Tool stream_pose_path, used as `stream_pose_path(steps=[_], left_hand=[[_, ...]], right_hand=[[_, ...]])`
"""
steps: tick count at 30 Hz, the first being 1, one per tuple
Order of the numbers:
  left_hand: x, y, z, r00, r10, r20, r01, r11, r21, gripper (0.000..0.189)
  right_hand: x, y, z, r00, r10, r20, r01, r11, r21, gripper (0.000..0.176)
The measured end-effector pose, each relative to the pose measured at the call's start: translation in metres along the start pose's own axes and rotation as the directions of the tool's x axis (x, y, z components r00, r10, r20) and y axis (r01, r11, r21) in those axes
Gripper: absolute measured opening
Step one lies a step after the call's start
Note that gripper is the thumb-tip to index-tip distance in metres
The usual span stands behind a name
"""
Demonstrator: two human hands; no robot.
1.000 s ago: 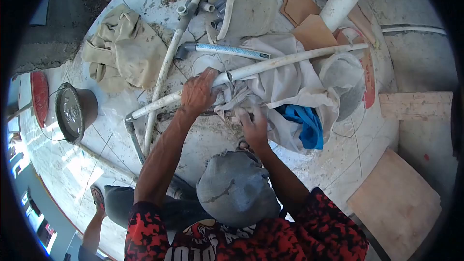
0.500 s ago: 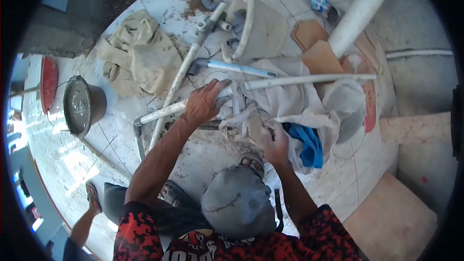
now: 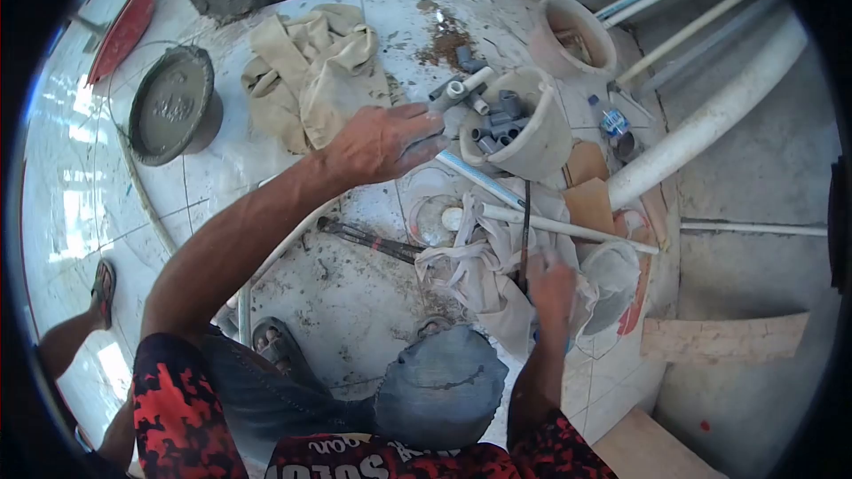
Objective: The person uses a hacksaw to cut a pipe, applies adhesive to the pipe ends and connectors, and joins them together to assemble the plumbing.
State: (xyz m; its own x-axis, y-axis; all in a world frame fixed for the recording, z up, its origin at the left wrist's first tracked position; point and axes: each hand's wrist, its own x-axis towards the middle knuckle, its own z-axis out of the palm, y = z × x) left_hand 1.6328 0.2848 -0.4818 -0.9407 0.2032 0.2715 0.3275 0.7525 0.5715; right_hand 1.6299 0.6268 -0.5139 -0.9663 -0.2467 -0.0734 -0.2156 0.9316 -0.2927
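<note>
My left hand [image 3: 386,144] is raised at the middle, fingers bent over and thumb below. A white pipe [image 3: 306,226] runs up behind my forearm to this hand; the grip itself is mostly hidden. Beyond the fingertips lie pipe fittings [image 3: 455,90] and a bucket [image 3: 555,129] of grey fittings. My right hand [image 3: 552,286], smeared by motion, is closed at the lower end of a thin dark blade-like strip [image 3: 526,229], which stands over a pale cloth bag [image 3: 493,262]. Another white pipe [image 3: 568,229] lies across the bag.
A bucket of wet cement [image 3: 169,111] stands at left, beside a crumpled beige cloth [image 3: 324,71]. Long-handled pliers [image 3: 368,239] lie on the tiles. A thick white pipe [image 3: 710,124] leans at right, near a plastic bottle [image 3: 611,118]. A person's sandalled foot [image 3: 104,293] is at left.
My left hand has risen towards the fittings bucket. My right hand has come out of the bag's folds and moved right, with the dark strip now showing beside it. The view has shifted.
</note>
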Motion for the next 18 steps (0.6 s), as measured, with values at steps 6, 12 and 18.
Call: stream_pose_path(steps=[6,12,18], left_hand=[[-0.008,0.002,-0.03,0.969,-0.19,-0.161,0.168,0.976,-0.138,0.024],[-0.016,-0.014,-0.051,0.947,-0.305,-0.098,0.27,0.925,-0.267,0.031],[-0.023,-0.042,-0.04,0.953,-0.233,-0.192,0.183,0.952,-0.247,0.034]], right_hand=[[0.156,-0.099,-0.026,0.905,-0.409,-0.118,0.413,0.911,0.007,0.027],[0.198,-0.114,0.014,0.75,-0.299,0.59,0.632,0.585,-0.508,0.024],[0.135,-0.012,0.005,0.566,-0.694,0.445,0.79,0.302,-0.534,0.015]])
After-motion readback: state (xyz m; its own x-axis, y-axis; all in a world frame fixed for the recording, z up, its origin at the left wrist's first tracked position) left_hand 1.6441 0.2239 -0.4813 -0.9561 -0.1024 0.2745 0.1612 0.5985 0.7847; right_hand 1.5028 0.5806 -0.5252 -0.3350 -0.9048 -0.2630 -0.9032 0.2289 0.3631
